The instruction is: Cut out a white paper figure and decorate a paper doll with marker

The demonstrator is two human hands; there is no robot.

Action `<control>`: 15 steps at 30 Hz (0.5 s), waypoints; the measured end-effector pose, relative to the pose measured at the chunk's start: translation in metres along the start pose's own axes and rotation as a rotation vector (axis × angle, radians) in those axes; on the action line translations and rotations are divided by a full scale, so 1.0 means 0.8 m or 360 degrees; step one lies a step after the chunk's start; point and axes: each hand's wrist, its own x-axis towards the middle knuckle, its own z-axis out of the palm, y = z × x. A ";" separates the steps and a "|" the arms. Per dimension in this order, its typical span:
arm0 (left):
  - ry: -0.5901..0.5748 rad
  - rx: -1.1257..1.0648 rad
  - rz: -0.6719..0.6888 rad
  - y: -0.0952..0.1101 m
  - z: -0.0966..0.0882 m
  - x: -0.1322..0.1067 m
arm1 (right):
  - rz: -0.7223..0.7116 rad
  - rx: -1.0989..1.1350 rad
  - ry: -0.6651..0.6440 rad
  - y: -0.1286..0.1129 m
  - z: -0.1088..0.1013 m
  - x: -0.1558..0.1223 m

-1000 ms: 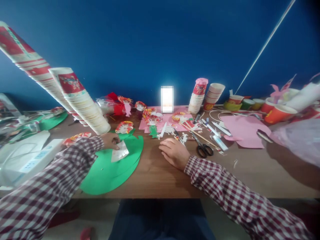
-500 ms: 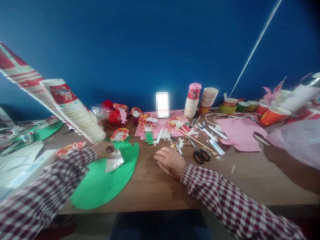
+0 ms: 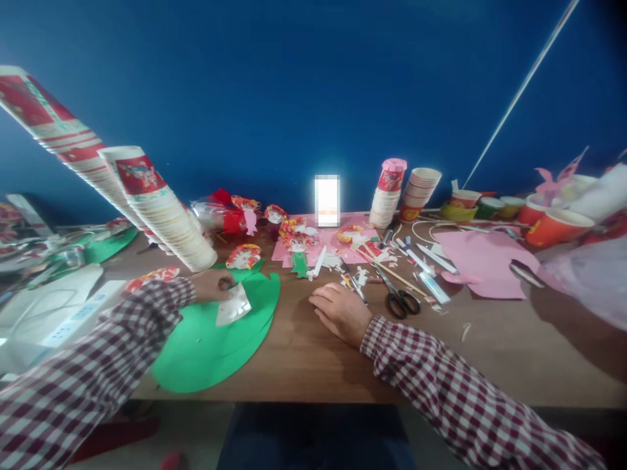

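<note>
My left hand (image 3: 214, 286) rests on a green paper cut-out (image 3: 215, 336) and pinches a small white paper piece (image 3: 234, 304) that lies on it. My right hand (image 3: 340, 313) lies on the bare wooden table (image 3: 304, 352) with its fingers curled under, nothing visible in them. Black scissors (image 3: 399, 299) lie just right of my right hand. Paper doll figures (image 3: 298, 247) on a pink sheet sit behind both hands.
Two long leaning stacks of paper cups (image 3: 157, 209) reach in from the left. More cup stacks (image 3: 386, 192), coloured cups (image 3: 556, 225), pens, sticks, paper scraps and a pink sheet (image 3: 482, 258) crowd the back right. A glowing phone (image 3: 327, 200) stands against the blue wall. A white power strip (image 3: 73, 320) lies left.
Only the camera has shifted a little up and down. Both hands stay where they were, the left still on the white paper piece.
</note>
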 end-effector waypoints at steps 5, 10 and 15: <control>0.0027 0.0068 0.0015 0.006 0.000 0.001 | 0.0015 0.0005 -0.0004 0.000 0.001 0.001; -0.0017 0.0064 0.0064 0.011 -0.002 0.001 | 0.0008 0.0000 0.0016 -0.001 0.003 0.002; -0.0047 0.0019 0.0072 0.016 -0.005 -0.003 | 0.0005 0.0000 0.0036 -0.002 0.002 0.002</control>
